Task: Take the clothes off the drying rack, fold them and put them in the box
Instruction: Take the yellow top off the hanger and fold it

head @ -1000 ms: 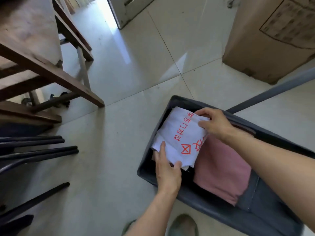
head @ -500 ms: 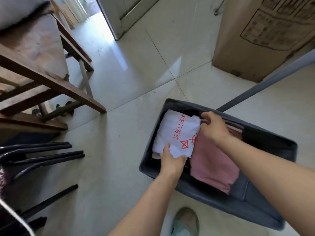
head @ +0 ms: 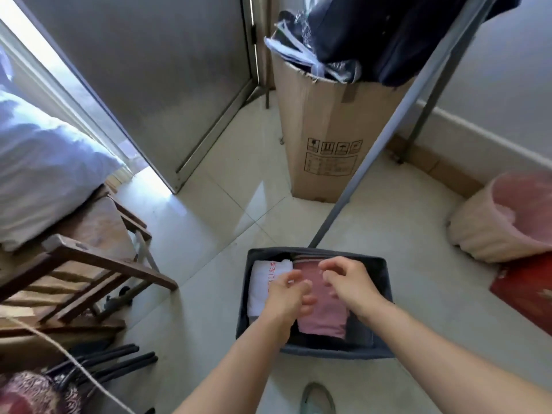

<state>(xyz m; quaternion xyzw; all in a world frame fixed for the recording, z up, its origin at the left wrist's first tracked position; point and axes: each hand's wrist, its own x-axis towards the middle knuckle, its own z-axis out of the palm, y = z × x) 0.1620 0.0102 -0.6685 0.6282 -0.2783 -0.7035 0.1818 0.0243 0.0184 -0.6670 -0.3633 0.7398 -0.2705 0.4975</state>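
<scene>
A dark grey fabric box (head: 385, 282) stands on the tiled floor in front of me. Inside it lie a folded white garment with red print (head: 263, 282) on the left and a folded pink garment (head: 325, 315) beside it on the right. My left hand (head: 288, 297) hovers over the seam between the two, fingers loosely curled, holding nothing. My right hand (head: 348, 282) hovers over the pink garment with fingers spread and empty. The grey drying rack pole (head: 388, 127) slants up behind the box, with a dark navy garment (head: 373, 28) hanging at the top.
A tall cardboard carton (head: 322, 121) stands behind the box. A pink-lined bin (head: 501, 216) and a red object (head: 531, 294) sit at right. A wooden frame (head: 95, 264) with a white pillow (head: 38, 165) is at left, black rods (head: 113, 363) below it. My shoe (head: 316, 398) is near the bottom.
Both hands have let go of the white garment, which now lies in the box, and lifted above it. The view has tilted up, showing the rack, carton and bin.
</scene>
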